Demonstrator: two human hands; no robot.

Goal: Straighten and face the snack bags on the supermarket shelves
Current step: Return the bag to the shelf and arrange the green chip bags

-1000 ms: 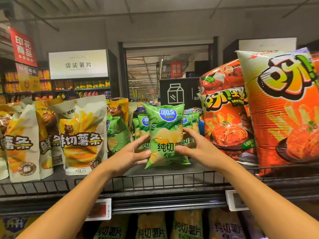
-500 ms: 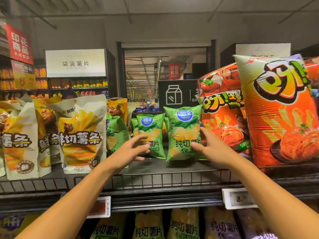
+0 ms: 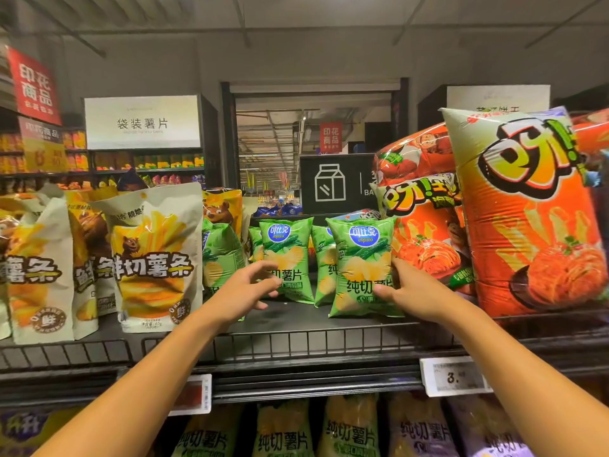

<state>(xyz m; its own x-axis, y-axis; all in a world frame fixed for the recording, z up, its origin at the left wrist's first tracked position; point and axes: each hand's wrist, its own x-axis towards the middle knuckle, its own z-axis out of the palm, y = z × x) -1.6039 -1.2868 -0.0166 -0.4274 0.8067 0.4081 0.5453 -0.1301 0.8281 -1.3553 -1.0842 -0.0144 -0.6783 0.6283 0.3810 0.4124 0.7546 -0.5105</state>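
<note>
Supermarket shelf [image 3: 296,344]: my right hand [image 3: 418,293] grips the front green chip bag [image 3: 361,268] near the front edge; my left hand [image 3: 244,291], fingers loosely curled, hovers before another green bag [image 3: 290,255], holding nothing

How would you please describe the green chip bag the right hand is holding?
On the black wire-fronted shelf, just left of the big orange puffed snack bags, stands a small green chip bag. It is the frontmost green one, and the right hand pinches its edge.
</note>
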